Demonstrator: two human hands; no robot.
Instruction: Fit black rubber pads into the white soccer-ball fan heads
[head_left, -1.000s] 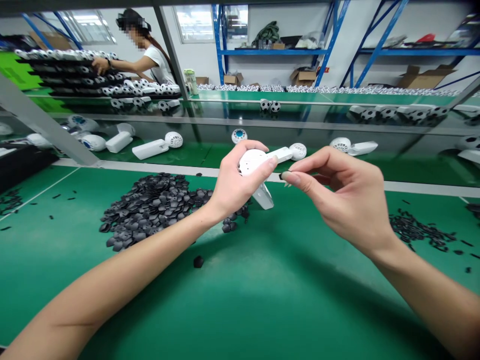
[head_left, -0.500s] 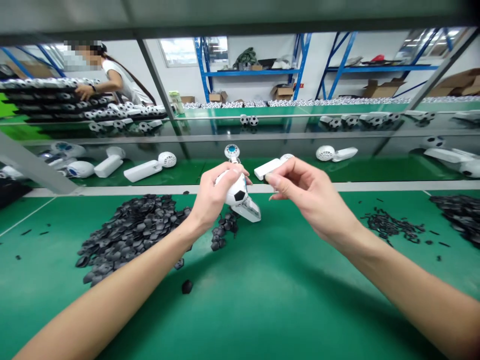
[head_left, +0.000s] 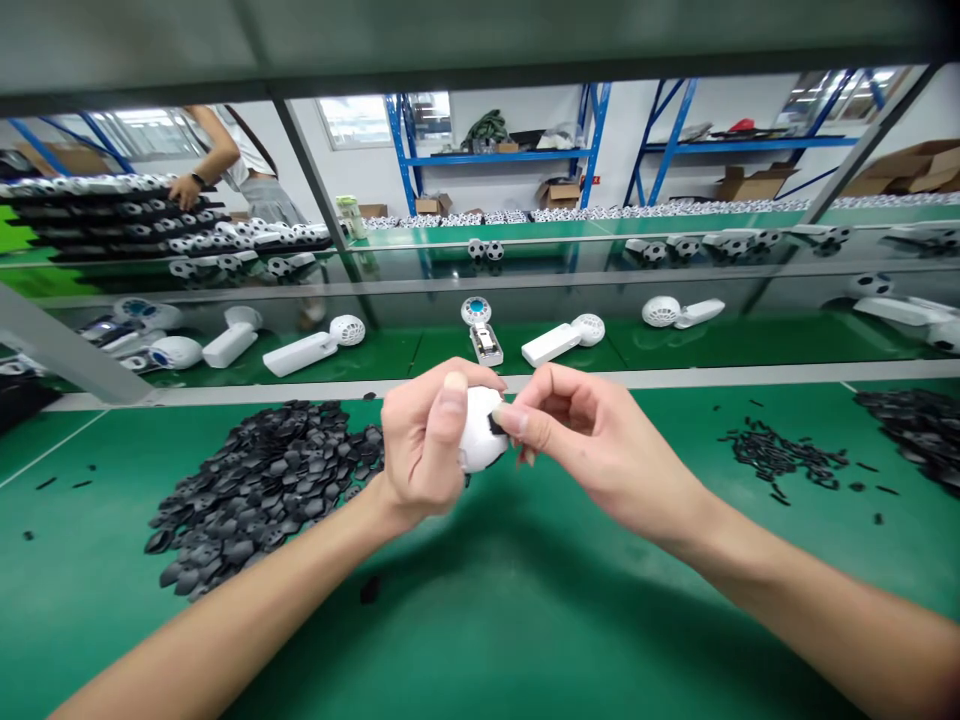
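Observation:
My left hand [head_left: 421,445] is closed round a white football-shaped fan head [head_left: 478,448], its thumb lying along the side. The fan's handle is hidden behind the hand. With thumb and forefinger pinched, my right hand [head_left: 592,435] presses a small black patch [head_left: 496,424] against the ball's right side. To the left of the hands lies a heap of black pentagon pieces [head_left: 262,485]. One loose black piece [head_left: 370,590] rests on the green bench [head_left: 510,620] below my left wrist.
Small black strips [head_left: 784,460] lie scattered to the right, with another black heap [head_left: 919,435] beyond. Behind a pale ledge [head_left: 712,378] are white fans on a green belt, including an opened fan [head_left: 487,343]. A co-worker's hand [head_left: 186,190] touches stacked trays [head_left: 82,215] at the back left.
My right hand has moved left and down, bringing the black patch onto the ball. My left hand has turned the fan, so its handle no longer shows. The view has shifted slightly.

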